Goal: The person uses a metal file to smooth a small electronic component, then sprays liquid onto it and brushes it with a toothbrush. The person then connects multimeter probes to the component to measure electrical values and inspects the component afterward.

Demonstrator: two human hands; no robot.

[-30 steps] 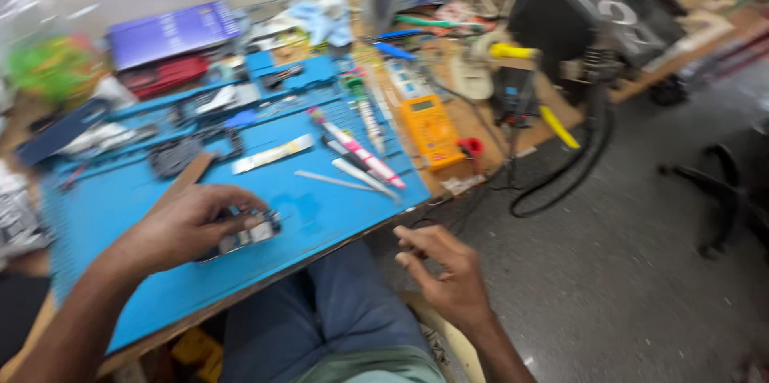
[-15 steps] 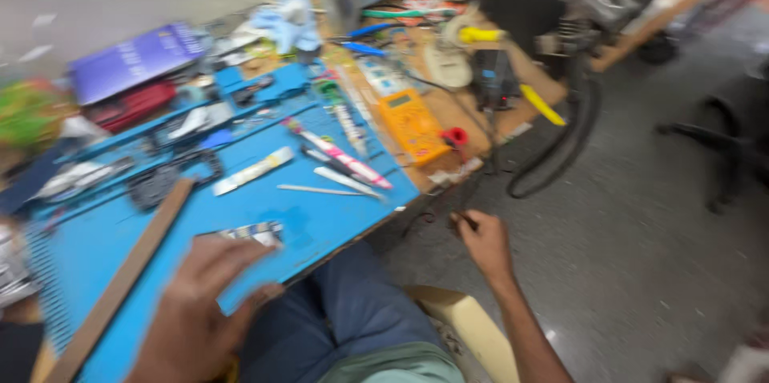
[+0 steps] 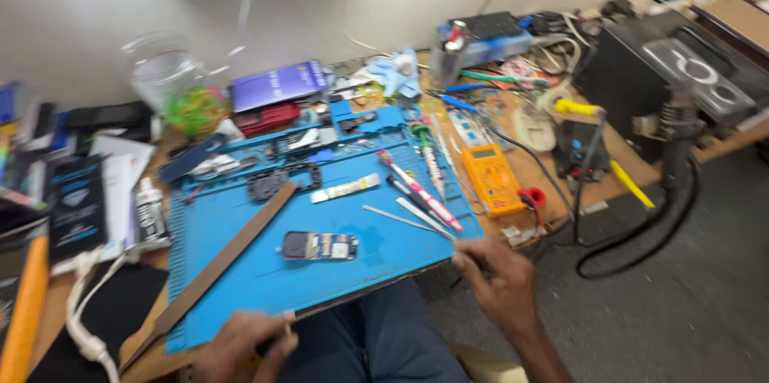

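Note:
A small phone circuit board lies in the middle of a blue work mat. My left hand rests at the mat's near edge with its fingers curled, below the board. My right hand sits at the mat's front right corner with its fingertips pinched together; blur hides whether anything is between them. A long brown strip lies diagonally across the mat's left part. Thin metal tweezers and a pink and white tool lie on the mat just beyond my right hand.
A yellow multimeter lies right of the mat. A black soldering station with a hose stands at far right. A purple box, a clear jar and cluttered tools line the back. Black packets lie left.
My left hand has come off the circuit board and pulled back to the mat's near edge. My right hand has moved up from my lap to the mat's front right corner.

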